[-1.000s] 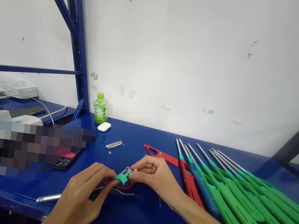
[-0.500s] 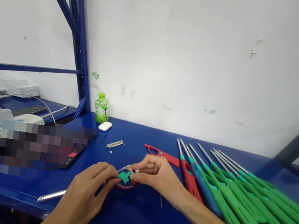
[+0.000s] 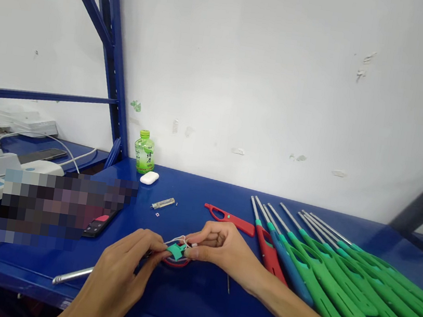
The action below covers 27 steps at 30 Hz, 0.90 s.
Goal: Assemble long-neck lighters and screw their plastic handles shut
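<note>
My left hand (image 3: 123, 267) is closed around the open red handle of a long-nosed lighter (image 3: 175, 263). A silver metal tube (image 3: 73, 275) sticks out to the left of that hand and appears to belong to the lighter. A turquoise trigger piece (image 3: 176, 251) sits in the handle, between the two hands. Thin white wires (image 3: 180, 238) loop above it. My right hand (image 3: 219, 243) pinches a small white part (image 3: 194, 246) at the wires, by the handle's right end. The fingers hide much of the handle's inside.
A loose red handle shell (image 3: 237, 224) lies behind my right hand. Several long lighters (image 3: 336, 281) fan out at right. A clear fuel tank (image 3: 163, 204), white case (image 3: 149, 177) and green bottle (image 3: 144, 154) are farther back. A thin screwdriver-like rod (image 3: 228, 284) lies in front.
The lighter has tilted slightly in my left hand, and the turquoise piece has shifted a little. Both hands keep almost the same place and grip.
</note>
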### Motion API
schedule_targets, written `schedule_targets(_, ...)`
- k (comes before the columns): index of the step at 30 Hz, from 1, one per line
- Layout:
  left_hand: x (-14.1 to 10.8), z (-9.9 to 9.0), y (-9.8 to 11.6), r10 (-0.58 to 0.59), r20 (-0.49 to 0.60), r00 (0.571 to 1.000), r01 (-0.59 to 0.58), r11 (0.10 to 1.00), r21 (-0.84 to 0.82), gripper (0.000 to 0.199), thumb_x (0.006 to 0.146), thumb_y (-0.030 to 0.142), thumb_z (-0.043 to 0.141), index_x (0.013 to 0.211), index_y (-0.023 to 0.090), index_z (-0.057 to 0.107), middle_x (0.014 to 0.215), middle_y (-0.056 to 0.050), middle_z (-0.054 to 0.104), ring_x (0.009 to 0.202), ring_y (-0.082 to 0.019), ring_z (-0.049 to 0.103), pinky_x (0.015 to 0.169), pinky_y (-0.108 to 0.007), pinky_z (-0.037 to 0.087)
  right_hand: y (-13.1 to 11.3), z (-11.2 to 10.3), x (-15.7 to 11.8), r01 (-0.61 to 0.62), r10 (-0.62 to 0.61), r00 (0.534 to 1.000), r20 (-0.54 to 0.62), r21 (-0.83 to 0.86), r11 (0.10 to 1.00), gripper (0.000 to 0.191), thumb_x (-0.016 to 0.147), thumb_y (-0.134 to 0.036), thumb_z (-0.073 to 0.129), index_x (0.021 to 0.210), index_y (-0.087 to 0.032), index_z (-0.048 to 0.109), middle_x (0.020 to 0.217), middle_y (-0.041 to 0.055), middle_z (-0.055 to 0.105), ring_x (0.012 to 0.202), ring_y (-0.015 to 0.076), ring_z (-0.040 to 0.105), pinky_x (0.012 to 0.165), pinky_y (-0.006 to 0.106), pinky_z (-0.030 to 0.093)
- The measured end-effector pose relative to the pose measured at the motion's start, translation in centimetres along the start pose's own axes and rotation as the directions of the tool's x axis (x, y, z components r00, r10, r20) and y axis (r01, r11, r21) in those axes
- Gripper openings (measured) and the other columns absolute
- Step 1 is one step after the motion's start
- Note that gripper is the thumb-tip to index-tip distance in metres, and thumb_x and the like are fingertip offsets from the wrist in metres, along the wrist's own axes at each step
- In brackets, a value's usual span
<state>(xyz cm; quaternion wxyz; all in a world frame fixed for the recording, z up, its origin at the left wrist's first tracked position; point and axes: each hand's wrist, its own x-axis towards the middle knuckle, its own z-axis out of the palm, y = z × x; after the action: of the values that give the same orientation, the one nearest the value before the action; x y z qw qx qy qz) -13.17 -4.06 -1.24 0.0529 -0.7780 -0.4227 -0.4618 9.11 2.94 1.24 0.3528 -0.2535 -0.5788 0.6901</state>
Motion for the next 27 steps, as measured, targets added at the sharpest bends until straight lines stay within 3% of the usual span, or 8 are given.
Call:
schedule_targets(5, 0.0, 0.0, 0.1, -0.024, 0.016, 1.000, 0.024, 1.000, -0.007, 0.008, 0.104, 0.019, 0.059, 0.098, 0.023, 0.063, 0.088, 0.002, 0.069, 0.076, -0.012, 0.068, 0.071, -0.021, 0.052, -0.1, -0.1, 0.1, -0.004, 0.004, 1.000, -0.004, -0.006, 1.000, 0.031, 0.064, -0.032, 0.098, 0.082, -0.016, 0.078, 0.094, 0.0078, 0.083, 0.087, 0.0207, 0.080, 0.082, 0.030, 0.061)
schedule_targets(11, -0.1, 0.1, -0.1, -0.033, 0.009, 0.999, 0.033, 0.999, 0.007, 0.009, 0.104, 0.021, 0.058, 0.097, 0.022, 0.063, 0.087, 0.002, 0.069, 0.075, -0.012, 0.067, 0.070, -0.021, 0.052, 0.2, 0.4, 0.0, -0.016, 0.016, 1.000, 0.014, 0.018, 1.000, 0.036, 0.070, -0.035, 0.095, 0.085, -0.017, 0.066, 0.084, 0.0050, 0.083, 0.078, 0.0187, 0.080, 0.071, 0.026, 0.061)
schedule_targets(16, -0.2, 0.3, -0.3, -0.046, 0.002, 0.999, 0.046, 0.999, 0.017, 0.006, 0.104, 0.022, 0.059, 0.099, 0.024, 0.063, 0.090, 0.002, 0.070, 0.077, -0.013, 0.069, 0.072, -0.022, 0.052, 1.0, 0.9, 0.2, 0.023, -0.021, 0.999, -0.038, 0.054, 0.998, 0.044, 0.060, -0.026, 0.101, 0.085, -0.018, 0.065, 0.085, 0.0029, 0.083, 0.078, 0.0184, 0.080, 0.071, 0.023, 0.060)
schedule_targets(22, -0.1, 0.1, 0.2, -0.065, 0.037, 0.997, 0.064, 0.997, 0.032, 0.002, 0.103, 0.025, 0.060, 0.103, 0.025, 0.062, 0.090, 0.002, 0.070, 0.076, -0.013, 0.069, 0.071, -0.022, 0.053, 0.9, 1.0, 0.3, 0.031, -0.027, 0.995, -0.094, 0.039, 0.999, 0.046, 0.055, -0.029, 0.102, 0.080, -0.018, 0.065, 0.076, 0.0011, 0.080, 0.070, 0.0173, 0.078, 0.065, 0.022, 0.058)
schedule_targets(27, -0.2, 0.0, 0.8, -0.097, 0.071, 0.993, 0.092, 0.993, 0.076, 0.028, 0.101, 0.028, 0.061, 0.128, 0.026, 0.056, 0.103, -0.001, 0.072, 0.084, -0.016, 0.071, 0.078, -0.025, 0.057, 0.1, 0.8, 0.4, 0.009, -0.007, 0.995, -0.101, 0.017, 1.000, 0.051, 0.047, -0.031, 0.104, 0.078, -0.017, 0.065, 0.076, 0.0013, 0.080, 0.068, 0.0160, 0.076, 0.064, 0.022, 0.057)
